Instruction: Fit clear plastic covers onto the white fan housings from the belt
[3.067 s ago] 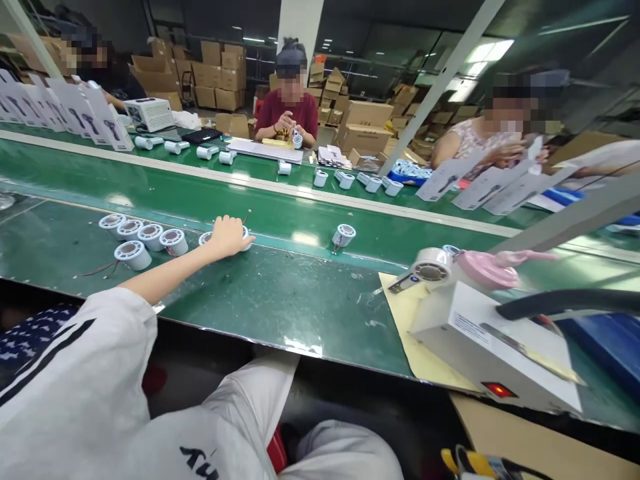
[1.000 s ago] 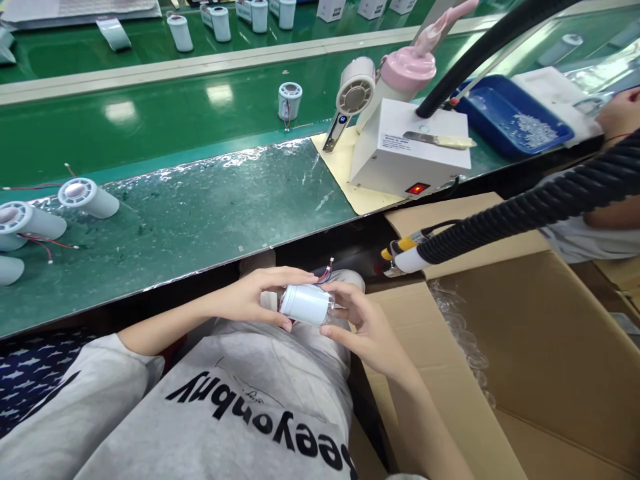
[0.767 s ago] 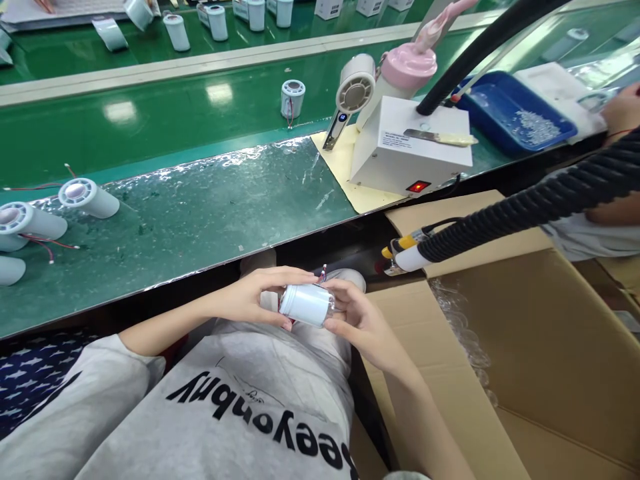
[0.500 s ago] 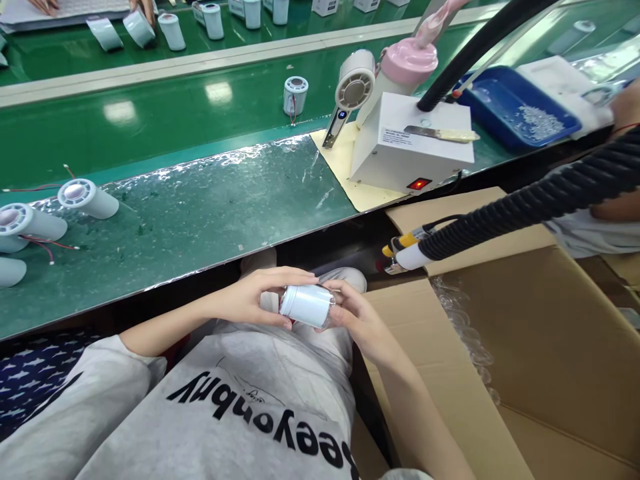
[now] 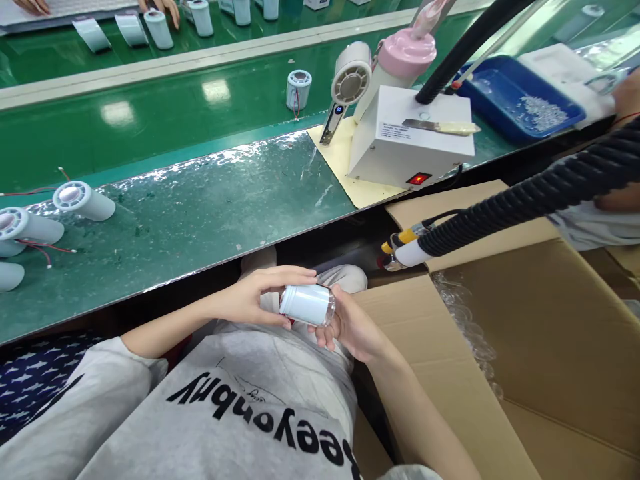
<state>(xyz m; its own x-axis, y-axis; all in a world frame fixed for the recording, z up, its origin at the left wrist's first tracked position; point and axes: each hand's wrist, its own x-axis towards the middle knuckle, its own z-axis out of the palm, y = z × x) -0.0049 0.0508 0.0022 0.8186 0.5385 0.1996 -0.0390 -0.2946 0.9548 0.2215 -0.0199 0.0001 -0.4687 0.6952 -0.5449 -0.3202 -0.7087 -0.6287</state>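
Note:
Over my lap is a light blue cylinder (image 5: pixel 306 305) in a clear plastic cover, lying on its side. My left hand (image 5: pixel 260 297) grips its left end, with the fingers along the top and the thumb below. At the right end, my right hand (image 5: pixel 347 327) has its thumb beside the clear rim and its fingers curled underneath. The contact under the cylinder is partly hidden. Similar light blue cylinders (image 5: pixel 85 200) with red and black wires lie at the left of the bench (image 5: pixel 200 207).
A white box-shaped device (image 5: pixel 413 147) with a lit red switch carries a knife (image 5: pixel 440 127). Nearby stand a handheld fan (image 5: pixel 350 83) and a pink-lidded bottle (image 5: pixel 407 53). A black ribbed hose (image 5: pixel 525 193) crosses above an open carton (image 5: pixel 560 333). Another person's hands (image 5: pixel 163 10) are across the belt.
My right hand has shifted its grip: its fingers have moved from the cylinder's right end to beneath it. My left hand keeps hold. Across the belt, the other person's hand has moved right.

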